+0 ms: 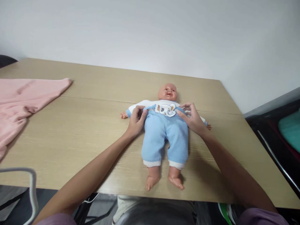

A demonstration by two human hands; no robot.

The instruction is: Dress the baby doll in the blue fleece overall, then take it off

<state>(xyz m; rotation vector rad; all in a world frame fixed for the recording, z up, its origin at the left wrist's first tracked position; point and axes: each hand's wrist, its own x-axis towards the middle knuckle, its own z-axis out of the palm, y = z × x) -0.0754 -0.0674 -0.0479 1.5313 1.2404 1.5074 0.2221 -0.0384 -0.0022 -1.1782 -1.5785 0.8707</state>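
Note:
A baby doll lies on its back on the wooden table, head away from me, bare feet toward me. It wears a white top and light blue fleece trousers with a white elephant patch at the waist. My left hand pinches the trousers' waistband at the doll's right side, fingers closed on the blue cloth. At the other side, my right hand rests on the waistband and white sleeve, its fingers pressed on the fabric.
A pink cloth is spread over the table's left end. A white chair-like frame stands at the near left. Dark furniture with a teal cushion sits to the right. A white wall rises behind.

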